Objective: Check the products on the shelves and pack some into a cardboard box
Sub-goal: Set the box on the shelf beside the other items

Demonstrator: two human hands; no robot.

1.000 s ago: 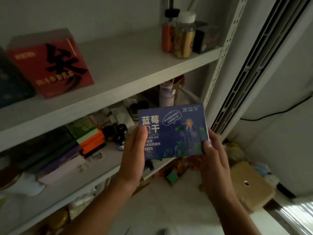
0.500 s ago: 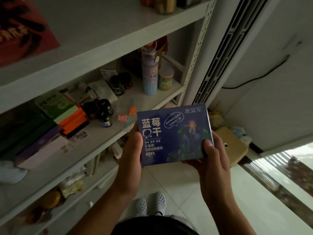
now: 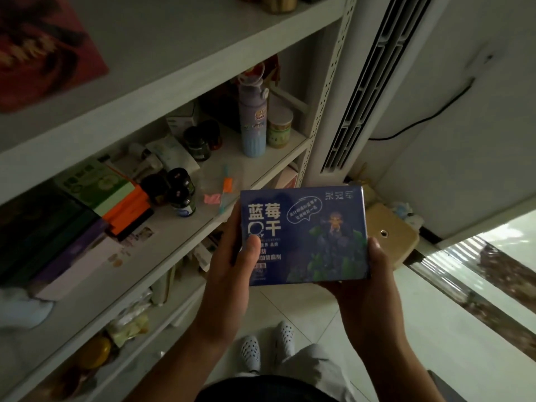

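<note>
A flat blue product box [image 3: 313, 224] with white Chinese print and a blueberry picture is held face up in front of me, to the right of the shelves. My left hand [image 3: 232, 268] grips its left edge, thumb lying on the front. My right hand [image 3: 368, 285] holds the lower right corner from beneath, thumb on the right edge. No cardboard box is in view.
White metal shelves [image 3: 174, 74] fill the left. The middle shelf carries stacked flat boxes [image 3: 87, 216], dark bottles [image 3: 179, 192], a purple flask [image 3: 252, 123] and a small jar [image 3: 279, 130]. A red carton [image 3: 43, 50] is top left. A tan stool [image 3: 391, 236] stands on the tiled floor.
My view has tilted downward, so my feet and lower shelves show. The blue box stays in both hands, and my left thumb has slid further onto its front.
</note>
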